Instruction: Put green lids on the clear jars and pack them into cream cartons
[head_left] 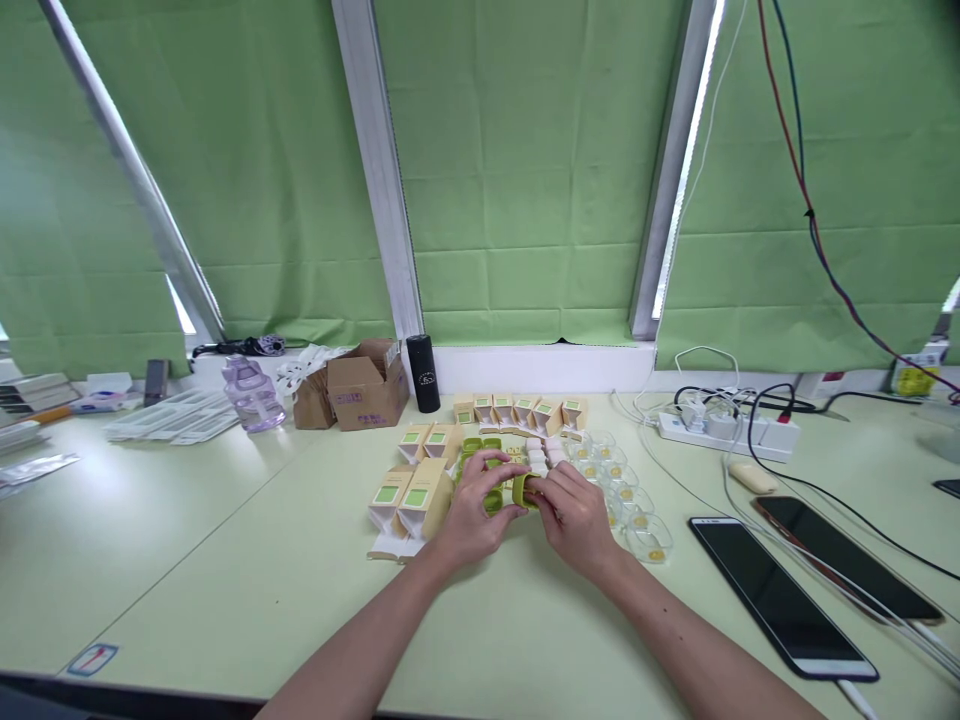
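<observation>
In front of me my left hand (pixel 480 505) grips a small round olive-green cup (pixel 523 490) between thumb and fingers, tilted on its side. My right hand (pixel 576 512) is closed, its fingertips at the cup's opening; what they pinch, if anything, is hidden. Behind my left hand stand several more green cups (pixel 471 446), partly covered by it. Small white and pinkish pieces (pixel 535 455) lie in rows just beyond my hands. Clear plastic shells (pixel 649 540) with yellow spots line up right of my right hand. Cream folded boxes (pixel 420 498) with green labels stand left of my left hand.
More cream boxes (pixel 523 412) form a row at the back. A black cylinder (pixel 424 374), a cardboard carton (pixel 367 388) and a purple bottle (pixel 253 395) stand back left. On the right are two phones (pixel 780 600), a power strip (pixel 731 436) and loose cables.
</observation>
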